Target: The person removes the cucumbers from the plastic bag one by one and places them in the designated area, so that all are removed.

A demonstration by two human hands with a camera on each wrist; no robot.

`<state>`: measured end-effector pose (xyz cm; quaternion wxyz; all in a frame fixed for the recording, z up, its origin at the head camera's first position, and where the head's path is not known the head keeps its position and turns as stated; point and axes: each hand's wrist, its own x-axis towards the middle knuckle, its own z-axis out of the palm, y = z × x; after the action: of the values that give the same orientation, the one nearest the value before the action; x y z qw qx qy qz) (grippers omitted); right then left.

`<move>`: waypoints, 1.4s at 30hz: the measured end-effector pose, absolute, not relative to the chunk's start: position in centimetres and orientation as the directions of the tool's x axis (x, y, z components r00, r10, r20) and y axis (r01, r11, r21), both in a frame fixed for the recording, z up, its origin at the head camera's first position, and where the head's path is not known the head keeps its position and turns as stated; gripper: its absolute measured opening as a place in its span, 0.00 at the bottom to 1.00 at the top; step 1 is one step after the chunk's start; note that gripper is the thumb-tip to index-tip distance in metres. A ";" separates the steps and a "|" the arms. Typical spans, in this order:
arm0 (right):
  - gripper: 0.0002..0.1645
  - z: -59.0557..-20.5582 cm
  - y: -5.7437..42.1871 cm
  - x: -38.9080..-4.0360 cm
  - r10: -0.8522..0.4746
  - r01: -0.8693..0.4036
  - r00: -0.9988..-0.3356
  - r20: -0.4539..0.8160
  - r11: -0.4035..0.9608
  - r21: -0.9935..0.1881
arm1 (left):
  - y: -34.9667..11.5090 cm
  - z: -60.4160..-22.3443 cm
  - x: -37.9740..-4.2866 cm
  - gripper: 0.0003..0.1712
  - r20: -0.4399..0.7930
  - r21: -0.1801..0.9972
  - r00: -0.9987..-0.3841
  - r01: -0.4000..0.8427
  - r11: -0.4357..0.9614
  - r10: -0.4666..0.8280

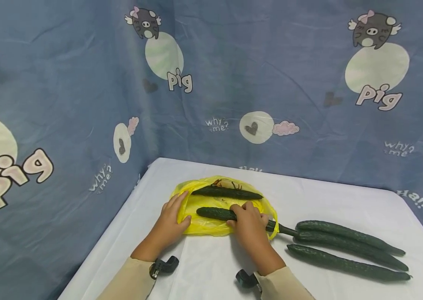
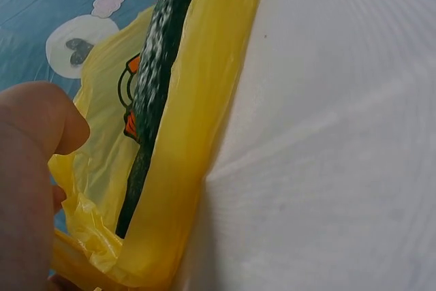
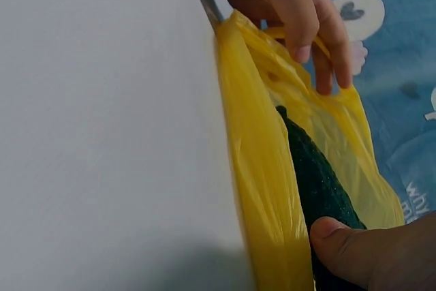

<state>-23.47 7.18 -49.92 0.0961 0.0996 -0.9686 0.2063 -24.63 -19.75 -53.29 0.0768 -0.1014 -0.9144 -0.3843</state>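
Observation:
A yellow plastic bag (image 1: pixel 205 228) lies on its side with its mouth spread wide. One dark green cucumber (image 1: pixel 230 192) rests inside, along the far side. My right hand (image 1: pixel 250 229) grips a second cucumber (image 1: pixel 215 213) around its middle, the left part of it within the bag's mouth; in the right wrist view my thumb (image 3: pixel 330 228) presses along this cucumber. At the bag's left edge, my left hand (image 1: pixel 170 218) holds the rim, thumb toward the near side and fingers over the far side. Yellow film shows between those fingers (image 3: pixel 332 46) in the right wrist view.
To the right, three more cucumbers lie side by side: a far one (image 1: pixel 346 234), a middle one (image 1: pixel 350 249) and a near one (image 1: pixel 346 262). They rest on a white-covered table (image 1: pixel 204 271). A blue printed curtain (image 1: pixel 211 100) stands behind and left.

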 end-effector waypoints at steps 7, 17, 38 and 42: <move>0.24 -50.2 8.6 -22.3 -0.138 -0.227 -0.957 0.255 0.904 -0.361 | -20.0 -53.8 -24.3 0.48 0.205 0.687 -0.972 0.228 0.690 0.117; 0.25 -50.2 9.4 -20.7 -0.131 -0.270 -0.925 0.356 0.886 -0.376 | -20.4 -53.7 -23.9 0.47 0.201 0.684 -0.973 0.224 0.695 0.115; 0.24 -47.1 6.5 -19.9 -0.489 -0.648 -0.748 0.448 0.682 -0.339 | -20.1 -53.4 -24.9 0.45 0.287 0.648 -0.944 0.316 0.693 0.162; 0.24 -47.5 6.0 -19.9 -0.556 -0.723 -0.682 0.475 0.610 -0.324 | -20.3 -53.9 -25.5 0.44 0.399 0.619 -0.890 0.439 0.651 0.220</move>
<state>-19.91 6.02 -47.46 0.1658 0.3624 -0.8818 0.2520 -25.52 -20.28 -53.87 0.1458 -0.1835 -0.8969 -0.3750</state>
